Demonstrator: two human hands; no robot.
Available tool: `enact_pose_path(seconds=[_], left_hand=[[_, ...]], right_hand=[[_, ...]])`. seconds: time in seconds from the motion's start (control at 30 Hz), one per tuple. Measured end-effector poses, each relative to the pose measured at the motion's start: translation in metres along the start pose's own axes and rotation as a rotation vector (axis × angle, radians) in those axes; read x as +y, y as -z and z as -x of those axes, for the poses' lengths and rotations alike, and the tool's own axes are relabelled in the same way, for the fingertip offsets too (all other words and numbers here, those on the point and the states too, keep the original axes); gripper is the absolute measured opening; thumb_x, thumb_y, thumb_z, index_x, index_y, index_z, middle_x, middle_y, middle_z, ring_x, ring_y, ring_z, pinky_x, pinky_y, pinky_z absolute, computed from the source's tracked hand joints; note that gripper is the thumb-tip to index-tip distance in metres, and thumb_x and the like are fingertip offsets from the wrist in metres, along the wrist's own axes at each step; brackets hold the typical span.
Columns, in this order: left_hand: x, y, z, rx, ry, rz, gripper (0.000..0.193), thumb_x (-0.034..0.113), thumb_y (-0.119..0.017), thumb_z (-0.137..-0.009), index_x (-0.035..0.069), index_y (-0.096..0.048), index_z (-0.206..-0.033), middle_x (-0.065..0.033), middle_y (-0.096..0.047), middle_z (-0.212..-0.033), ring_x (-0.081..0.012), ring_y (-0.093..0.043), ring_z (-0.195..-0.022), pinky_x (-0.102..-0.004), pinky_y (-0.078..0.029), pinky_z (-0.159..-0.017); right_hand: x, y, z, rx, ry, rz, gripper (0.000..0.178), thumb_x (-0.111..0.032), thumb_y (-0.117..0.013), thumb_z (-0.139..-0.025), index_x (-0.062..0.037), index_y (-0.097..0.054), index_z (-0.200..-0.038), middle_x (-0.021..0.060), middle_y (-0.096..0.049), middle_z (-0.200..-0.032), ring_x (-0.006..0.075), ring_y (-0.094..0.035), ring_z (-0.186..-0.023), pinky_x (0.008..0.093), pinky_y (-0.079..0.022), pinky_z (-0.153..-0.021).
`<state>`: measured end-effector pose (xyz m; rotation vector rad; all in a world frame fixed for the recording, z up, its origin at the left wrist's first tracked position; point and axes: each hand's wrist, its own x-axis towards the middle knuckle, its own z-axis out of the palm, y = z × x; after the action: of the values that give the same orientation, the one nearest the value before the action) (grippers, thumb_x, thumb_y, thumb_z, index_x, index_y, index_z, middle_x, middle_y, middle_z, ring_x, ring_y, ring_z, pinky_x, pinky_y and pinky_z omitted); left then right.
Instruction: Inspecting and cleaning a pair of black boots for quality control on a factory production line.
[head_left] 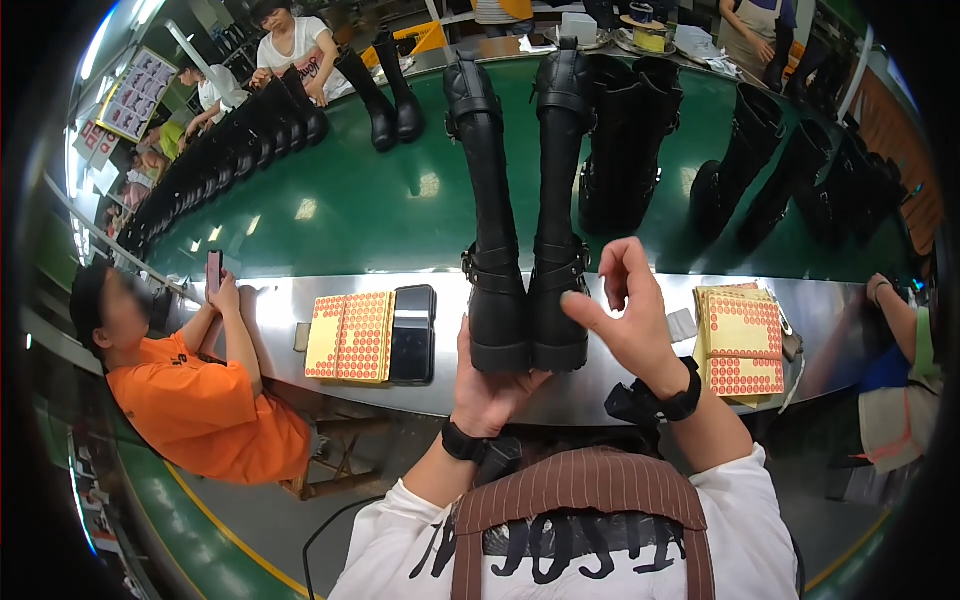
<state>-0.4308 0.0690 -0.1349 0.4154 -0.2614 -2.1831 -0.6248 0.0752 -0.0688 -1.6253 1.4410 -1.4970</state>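
A pair of tall black boots (pixel 497 210) stands side by side in front of me, heels toward me, with buckled straps at the ankles and quilted cuffs on top. Around the heels from below and the left, my left hand (pixel 488 388) holds the pair, some of its fingers hidden under the soles. Just right of the right-hand boot (pixel 557 220) is my right hand (pixel 628 315), fingers curved and apart, holding nothing. Its thumb tip is at the boot's heel; whether it touches I cannot tell.
Sticker sheets (pixel 350 337) and a black phone (pixel 413 335) lie left on the metal ledge (pixel 270 345); another sheet stack (pixel 740 340) lies right. More boots (pixel 615 150) stand on the green belt (pixel 400 205). A person in orange (pixel 215 410) sits left; others work across.
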Motion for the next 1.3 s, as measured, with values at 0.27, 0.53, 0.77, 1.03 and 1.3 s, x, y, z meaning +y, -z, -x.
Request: enact_pose_path(seconds=[0.27, 0.53, 0.77, 1.03, 1.3], left_hand=[[-0.005, 0.003, 0.007, 0.026, -0.009, -0.009, 0.071, 0.068, -0.023, -0.095, 0.017, -0.036, -0.143, -0.0126, -0.046, -0.139, -0.0306, -0.048, -0.127, -0.0503, -0.046, -0.101], [-0.004, 0.006, 0.004, 0.011, 0.015, -0.047, 0.072, 0.068, -0.022, -0.095, 0.016, -0.036, -0.143, -0.0126, -0.045, -0.140, -0.0303, -0.049, -0.127, -0.0496, -0.049, -0.098], [-0.005, 0.006, 0.007, 0.032, -0.003, -0.105, 0.073, 0.068, -0.020, -0.094, 0.016, -0.036, -0.143, -0.0124, -0.047, -0.138, -0.0302, -0.051, -0.125, -0.0492, -0.051, -0.096], [0.005, 0.021, 0.009, -0.228, 0.061, 0.193, 0.068, 0.065, -0.026, -0.096, 0.016, -0.043, -0.140, -0.0087, -0.052, -0.136, -0.0292, -0.053, -0.123, -0.0506, -0.049, -0.095], [0.029, 0.040, 0.014, 0.057, 0.199, 0.022, 0.055, 0.044, -0.039, -0.101, 0.006, -0.043, -0.140, -0.0127, -0.055, -0.134, -0.0234, -0.059, -0.116, -0.0378, -0.054, -0.092]], right_hand=[[-0.029, -0.029, -0.028, -0.061, 0.179, 0.257, 0.043, -0.025, -0.083, -0.069, -0.0075, -0.048, -0.088, 0.0039, -0.042, -0.082, 0.0186, -0.045, -0.070, 0.0306, -0.040, -0.061], [-0.020, -0.026, -0.025, -0.100, 0.123, 0.206, 0.040, -0.018, -0.080, -0.070, -0.0079, -0.049, -0.093, 0.0044, -0.042, -0.086, 0.0191, -0.046, -0.077, 0.0311, -0.042, -0.068], [-0.018, -0.027, -0.025, -0.217, 0.064, -0.011, 0.038, -0.016, -0.077, -0.070, -0.0079, -0.048, -0.093, 0.0037, -0.041, -0.087, 0.0179, -0.044, -0.079, 0.0288, -0.040, -0.070], [0.022, 0.013, -0.026, -0.394, -0.222, -0.711, 0.034, -0.010, -0.080, -0.076, -0.0109, -0.050, -0.092, -0.0060, -0.043, -0.087, 0.0011, -0.041, -0.071, 0.0167, -0.035, -0.064], [0.095, 0.016, -0.042, -0.705, -0.007, -0.469, 0.069, -0.006, -0.080, -0.072, -0.0088, -0.052, -0.134, 0.0109, -0.044, -0.143, 0.0228, -0.045, -0.130, 0.0402, -0.035, -0.109]])
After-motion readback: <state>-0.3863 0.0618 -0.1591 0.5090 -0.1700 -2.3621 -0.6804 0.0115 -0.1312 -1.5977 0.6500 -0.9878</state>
